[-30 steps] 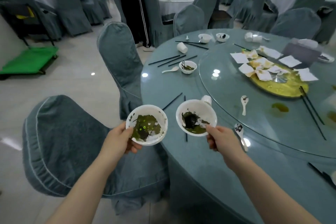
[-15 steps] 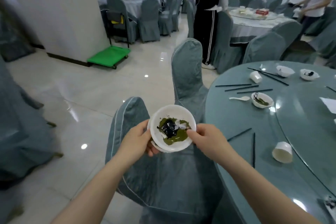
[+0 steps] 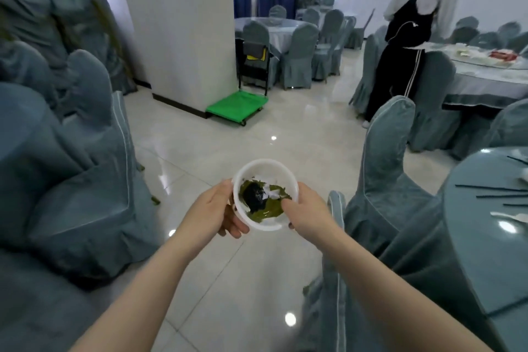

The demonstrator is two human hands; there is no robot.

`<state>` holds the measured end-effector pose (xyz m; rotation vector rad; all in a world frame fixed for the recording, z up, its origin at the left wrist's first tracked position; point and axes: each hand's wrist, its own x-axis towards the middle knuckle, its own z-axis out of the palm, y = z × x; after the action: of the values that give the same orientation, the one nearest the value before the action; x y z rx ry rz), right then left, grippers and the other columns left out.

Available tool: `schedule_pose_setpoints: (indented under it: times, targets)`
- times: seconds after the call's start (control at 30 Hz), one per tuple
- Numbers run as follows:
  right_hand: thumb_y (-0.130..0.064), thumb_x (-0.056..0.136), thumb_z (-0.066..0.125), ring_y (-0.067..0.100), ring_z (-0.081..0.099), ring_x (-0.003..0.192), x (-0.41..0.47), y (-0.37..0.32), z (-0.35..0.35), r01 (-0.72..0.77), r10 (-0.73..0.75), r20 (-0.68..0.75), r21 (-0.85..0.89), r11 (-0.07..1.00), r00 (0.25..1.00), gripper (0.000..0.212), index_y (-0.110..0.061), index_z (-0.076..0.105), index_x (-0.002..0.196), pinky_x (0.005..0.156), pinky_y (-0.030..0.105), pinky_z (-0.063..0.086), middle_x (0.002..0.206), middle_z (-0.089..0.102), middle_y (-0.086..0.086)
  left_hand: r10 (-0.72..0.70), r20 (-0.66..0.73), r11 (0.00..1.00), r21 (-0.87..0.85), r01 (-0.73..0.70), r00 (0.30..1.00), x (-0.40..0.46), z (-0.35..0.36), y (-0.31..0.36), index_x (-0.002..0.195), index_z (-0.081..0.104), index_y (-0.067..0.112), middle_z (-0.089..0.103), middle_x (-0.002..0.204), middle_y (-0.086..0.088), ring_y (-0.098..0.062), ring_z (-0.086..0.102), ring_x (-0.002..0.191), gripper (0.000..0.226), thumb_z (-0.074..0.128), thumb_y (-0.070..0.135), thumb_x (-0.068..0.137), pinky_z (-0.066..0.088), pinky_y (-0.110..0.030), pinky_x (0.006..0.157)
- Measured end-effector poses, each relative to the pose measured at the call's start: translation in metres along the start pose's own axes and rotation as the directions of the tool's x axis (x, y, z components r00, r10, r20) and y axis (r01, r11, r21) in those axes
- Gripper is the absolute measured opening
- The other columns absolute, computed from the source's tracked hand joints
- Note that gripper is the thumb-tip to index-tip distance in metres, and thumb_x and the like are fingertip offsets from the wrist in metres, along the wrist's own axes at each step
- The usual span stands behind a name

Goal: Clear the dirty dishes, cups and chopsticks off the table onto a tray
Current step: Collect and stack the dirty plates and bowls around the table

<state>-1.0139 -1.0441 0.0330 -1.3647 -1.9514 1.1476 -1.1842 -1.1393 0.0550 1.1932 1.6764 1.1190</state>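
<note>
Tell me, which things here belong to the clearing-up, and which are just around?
Job: bowl held by left hand and right hand; chopsticks and spoon on the table.

Just around: chairs, green cart, pillar, another person.

Open tiled floor (image 3: 228,151) is seen ahead. Passage is flanked by a covered chair (image 3: 85,180) on the left and another chair (image 3: 385,168) against the worktop (image 3: 485,223) on the right. A green trolley (image 3: 237,106) stands farther off.
</note>
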Motion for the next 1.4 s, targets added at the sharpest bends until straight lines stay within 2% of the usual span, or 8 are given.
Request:
schedule_pose_setpoints:
  times: [0.1, 0.2, 0.4, 0.6, 0.73, 0.97, 1.13, 1.4]
  targets:
    - [-0.023, 0.086, 0.048, 0.01, 0.059, 0.079, 0.022, -0.018, 0.025, 0.014, -0.014, 0.006, -0.066, 0.998, 1.0, 0.024, -0.027, 0.053, 0.109, 0.058, 0.025, 0.049, 0.09, 0.06, -0.009, 0.006, -0.001, 0.999, 0.048, -0.006, 1.0, 0.011, -0.032, -0.006, 0.095, 0.06, 0.029, 0.073, 0.068, -0.007, -0.016, 0.067, 0.056, 0.042, 0.026, 0.055, 0.097, 0.047, -0.02, 0.048]
    - [-0.028, 0.088, 0.05, 0.006, 0.057, 0.077, 0.046, -0.034, 0.038, 0.05, -0.049, 0.011, -0.115, 0.992, 0.999, 0.021, -0.028, 0.054, 0.108, 0.059, 0.023, 0.048, 0.088, 0.059, -0.012, 0.027, -0.051, 0.999, 0.02, -0.026, 0.998, 0.032, -0.054, -0.009, 0.1, 0.058, 0.036, 0.072, 0.066, -0.003, -0.014, 0.067, 0.052, 0.009, 0.053, 0.033, 0.094, 0.045, -0.015, 0.043]
    - [-0.058, 0.093, 0.033, -0.001, 0.058, 0.055, 0.102, -0.046, 0.041, 0.075, -0.076, 0.04, 0.021, 0.997, 0.996, 0.043, -0.028, 0.064, 0.087, 0.051, 0.015, 0.045, 0.071, 0.065, -0.011, 0.027, -0.167, 1.0, 0.001, -0.028, 0.986, 0.09, -0.076, -0.015, 0.094, 0.057, 0.039, 0.071, 0.065, 0.0, -0.018, 0.066, 0.049, 0.033, 0.049, 0.007, 0.09, 0.048, -0.019, 0.043]
    - [-0.052, 0.098, 0.027, 0.01, 0.063, 0.071, 0.195, -0.021, 0.038, 0.023, -0.026, 0.043, 0.062, 0.998, 0.999, 0.047, -0.027, 0.066, 0.107, 0.065, 0.024, 0.045, 0.084, 0.069, -0.005, 0.028, -0.16, 0.998, 0.063, -0.019, 0.987, 0.181, -0.101, -0.022, 0.094, 0.057, 0.04, 0.071, 0.065, 0.0, -0.017, 0.065, 0.047, 0.036, 0.049, 0.005, 0.091, 0.048, -0.021, 0.042]
    - [-0.046, 0.098, 0.034, 0.007, 0.064, 0.072, 0.267, 0.002, 0.016, -0.038, 0.038, 0.004, 0.115, 0.993, 0.999, 0.038, -0.027, 0.067, 0.103, 0.069, 0.025, 0.046, 0.085, 0.072, -0.006, 0.013, -0.108, 0.995, 0.101, -0.002, 0.994, 0.267, -0.103, -0.011, 0.096, 0.059, 0.037, 0.071, 0.065, -0.002, -0.015, 0.064, 0.048, 0.031, 0.049, 0.008, 0.092, 0.052, -0.023, 0.045]
    - [-0.029, 0.094, 0.05, 0.003, 0.066, 0.076, 0.359, 0.033, -0.067, -0.078, 0.098, -0.217, 0.097, 0.992, 0.971, 0.021, -0.025, 0.068, 0.104, 0.07, 0.02, 0.049, 0.084, 0.072, -0.01, 0.128, 0.016, 0.988, 0.091, -0.129, 0.992, 0.424, -0.062, 0.044, 0.103, 0.06, 0.033, 0.071, 0.065, -0.003, -0.015, 0.063, 0.047, 0.026, 0.051, 0.012, 0.092, 0.044, -0.017, 0.042]
    - [-0.024, 0.091, 0.055, 0.002, 0.066, 0.075, 0.368, 0.072, -0.128, -0.188, 0.222, -0.382, 0.123, 0.974, 0.897, 0.015, -0.032, 0.066, 0.096, 0.068, 0.013, 0.048, 0.081, 0.072, -0.014, 0.182, 0.178, 0.983, -0.03, -0.179, 0.967, 0.509, 0.017, 0.077, 0.096, 0.062, 0.028, 0.069, 0.06, -0.004, -0.013, 0.06, 0.043, 0.022, 0.051, 0.009, 0.091, 0.039, -0.015, 0.036]
    - [-0.019, 0.089, 0.057, -0.002, 0.065, 0.069, 0.357, 0.136, -0.215, -0.359, 0.461, -0.673, 0.297, 0.885, 0.578, 0.017, -0.032, 0.067, 0.086, 0.066, 0.016, 0.046, 0.077, 0.073, -0.015, 0.236, 0.54, 0.971, -0.159, -0.177, 0.808, 0.617, 0.169, 0.125, 0.098, 0.064, 0.02, 0.067, 0.055, -0.006, -0.014, 0.058, 0.041, 0.019, 0.051, 0.008, 0.09, 0.038, -0.016, 0.037]
